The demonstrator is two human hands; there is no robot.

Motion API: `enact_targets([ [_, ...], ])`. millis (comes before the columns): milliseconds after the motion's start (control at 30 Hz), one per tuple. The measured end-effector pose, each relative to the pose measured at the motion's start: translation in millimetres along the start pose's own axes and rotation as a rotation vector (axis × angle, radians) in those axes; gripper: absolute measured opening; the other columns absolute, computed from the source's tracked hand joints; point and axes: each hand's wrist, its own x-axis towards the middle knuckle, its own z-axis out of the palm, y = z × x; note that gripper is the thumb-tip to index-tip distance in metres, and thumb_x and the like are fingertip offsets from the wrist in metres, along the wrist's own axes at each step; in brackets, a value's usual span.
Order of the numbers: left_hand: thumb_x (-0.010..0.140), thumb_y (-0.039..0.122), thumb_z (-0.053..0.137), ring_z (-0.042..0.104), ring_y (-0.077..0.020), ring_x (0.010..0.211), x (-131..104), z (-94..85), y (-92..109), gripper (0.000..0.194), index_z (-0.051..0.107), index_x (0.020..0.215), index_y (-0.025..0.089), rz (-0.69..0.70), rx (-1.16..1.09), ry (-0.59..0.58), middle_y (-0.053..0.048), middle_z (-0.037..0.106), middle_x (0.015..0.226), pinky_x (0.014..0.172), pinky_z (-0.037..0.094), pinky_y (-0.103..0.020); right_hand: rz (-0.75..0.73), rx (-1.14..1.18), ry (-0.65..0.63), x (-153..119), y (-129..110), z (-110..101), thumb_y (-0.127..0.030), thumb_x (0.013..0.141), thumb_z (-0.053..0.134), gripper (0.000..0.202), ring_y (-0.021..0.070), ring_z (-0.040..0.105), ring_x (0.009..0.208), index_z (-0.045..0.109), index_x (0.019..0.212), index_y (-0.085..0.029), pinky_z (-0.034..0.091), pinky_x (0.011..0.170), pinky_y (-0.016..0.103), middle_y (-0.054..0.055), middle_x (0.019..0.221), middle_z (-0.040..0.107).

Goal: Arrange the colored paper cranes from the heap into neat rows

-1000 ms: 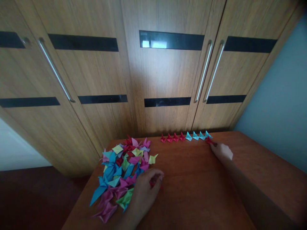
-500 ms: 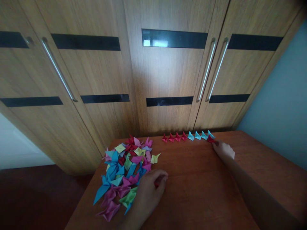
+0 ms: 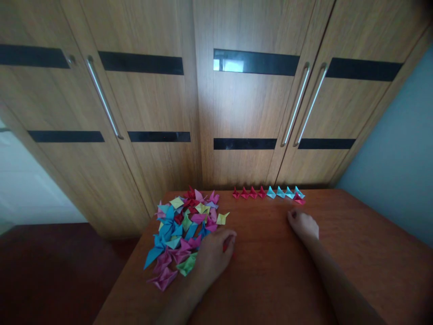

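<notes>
Along the back edge of the brown table (image 3: 264,253) runs a row of small folded papers, red ones (image 3: 253,192) on the left and light blue ones (image 3: 280,192) on the right. One red folded paper (image 3: 298,198) lies in front of the last light blue one. My right hand (image 3: 303,225) is just below it, fingers curled together and holding nothing visible. My left hand (image 3: 216,253) is closed around something red, partly hidden by the fingers. It is beside the right side of a pile of colourful folded papers (image 3: 186,221).
Wooden wardrobe doors (image 3: 243,108) with metal handles and dark strips stand behind the table. A blue wall (image 3: 399,149) is at the right. One yellow folded paper (image 3: 222,219) lies at the pile's right edge.
My right hand has let go of the red folded paper at the row's right end and drawn back toward me. My left hand still holds something red. The view has shifted slightly.
</notes>
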Motion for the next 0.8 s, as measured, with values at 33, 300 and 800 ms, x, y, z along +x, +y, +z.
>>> enact_targets([
  [33, 0.085, 0.016, 0.045, 0.062, -0.0165, 0.082, 1, -2.5, -3, 0.021, 0.064, 0.093, 0.022, 0.008, 0.033, 0.013, -0.002, 0.068, 0.09, 0.073, 0.045, -0.025, -0.051, -0.001, 0.002, -9, -9, 2, -0.047, 0.088, 0.037, 0.036, 0.0271, 0.064, 0.086, 0.063, 0.092, -0.023, 0.045, 0.068, 0.033, 0.01, 0.094, 0.068],
  [300, 0.088, 0.023, 0.044, 0.061, -0.0197, 0.094, 17, -46.6, -48, 0.021, 0.063, 0.097, 0.021, -0.06, 0.296, 0.23, -0.004, 0.067, 0.102, 0.082, 0.046, -0.028, -0.3, 0.118, 0.005, -57, -63, 7, -0.04, 0.089, 0.042, 0.025, 0.0178, 0.062, 0.078, 0.06, 0.081, -0.024, 0.036, 0.058, 0.023, 0.003, 0.086, 0.067],
  [800, 0.08, 0.009, 0.048, 0.056, -0.0251, 0.104, 81, -78.0, -101, 0.027, 0.068, 0.096, 0.016, -0.141, 0.758, -0.066, -0.013, 0.066, 0.103, 0.09, 0.042, -0.034, -0.36, 0.344, 0.011, -45, -49, 15, -0.039, 0.085, 0.048, 0.023, 0.0145, 0.059, 0.066, 0.061, 0.074, -0.024, 0.033, 0.055, 0.022, -0.001, 0.07, 0.064],
])
